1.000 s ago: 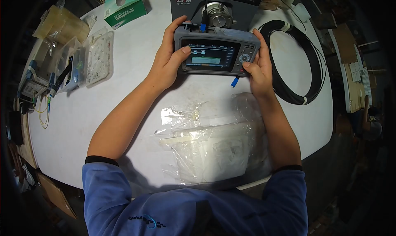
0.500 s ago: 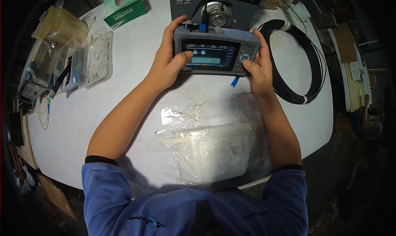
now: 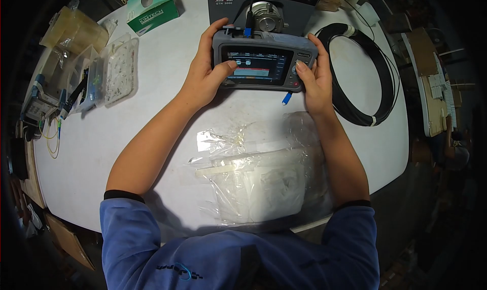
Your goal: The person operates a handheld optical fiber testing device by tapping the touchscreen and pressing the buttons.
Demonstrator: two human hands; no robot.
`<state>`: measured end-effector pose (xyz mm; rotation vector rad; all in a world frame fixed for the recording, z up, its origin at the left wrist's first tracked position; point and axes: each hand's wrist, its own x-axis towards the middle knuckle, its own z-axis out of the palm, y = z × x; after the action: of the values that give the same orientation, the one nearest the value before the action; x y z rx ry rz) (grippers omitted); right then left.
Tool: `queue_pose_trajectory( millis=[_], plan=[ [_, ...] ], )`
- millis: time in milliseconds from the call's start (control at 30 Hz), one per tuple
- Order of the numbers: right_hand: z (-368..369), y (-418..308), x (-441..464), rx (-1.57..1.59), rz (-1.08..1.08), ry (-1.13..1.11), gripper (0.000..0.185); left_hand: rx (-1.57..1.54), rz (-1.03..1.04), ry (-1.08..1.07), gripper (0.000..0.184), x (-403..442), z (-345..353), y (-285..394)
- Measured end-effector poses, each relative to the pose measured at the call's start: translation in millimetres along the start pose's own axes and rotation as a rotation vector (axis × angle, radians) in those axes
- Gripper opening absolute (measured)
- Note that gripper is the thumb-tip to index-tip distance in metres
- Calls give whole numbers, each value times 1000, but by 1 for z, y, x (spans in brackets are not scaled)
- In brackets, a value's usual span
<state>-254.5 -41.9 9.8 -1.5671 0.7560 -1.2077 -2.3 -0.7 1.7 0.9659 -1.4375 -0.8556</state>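
Observation:
Both hands hold up a dark grey handheld OTDR tester (image 3: 256, 69) over the white table, its lit screen facing me. My left hand (image 3: 207, 79) grips the left end, thumb on the front beside the screen. At the right end, my right hand (image 3: 317, 84) wraps the case, with its thumb on the round keypad. A blue connector (image 3: 248, 32) on a black cable is plugged into the top edge. Below the tester hangs or lies a blue fibre connector (image 3: 287, 98); where its lead runs is hidden. The screen shows a red band.
A black cable coil (image 3: 389, 89) lies at right. Clear plastic bags (image 3: 264, 188) lie in front of my body. Behind the tester stands a grey machine (image 3: 228, 13). To the left are a Kimtech box (image 3: 152, 17) and plastic containers (image 3: 122, 69). A person's arm (image 3: 448, 133) shows far right.
My right thumb has moved up from the lower buttons to the round keypad. The green band on the screen has turned red. The tester has shifted very slightly left and up.

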Motion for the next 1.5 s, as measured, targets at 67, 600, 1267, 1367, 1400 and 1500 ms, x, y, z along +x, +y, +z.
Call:
queue_pose_trajectory(
  millis=[67,600,1267,1367,1400,1500],
  plan=[
    [0,1,1,7,-12,-4,69,8,-4,-1,81,1,-1,2],
    [-2,-1,0,19,3,-24,80,125,28,-71,124,0,0,-1],
    [-4,-2,-1,9,21,-39,80,145,37,-31,121,0,3,-2],
    [-4,-2,-2,5,17,-39,79,116,41,-30,119,-1,4,-1],
    [-3,-4,-2,9,23,-43,79,98,26,-31,117,-1,4,0],
    [-4,-2,-2,19,24,-45,78,66,-14,-38,115,-2,4,3]
  ],
)
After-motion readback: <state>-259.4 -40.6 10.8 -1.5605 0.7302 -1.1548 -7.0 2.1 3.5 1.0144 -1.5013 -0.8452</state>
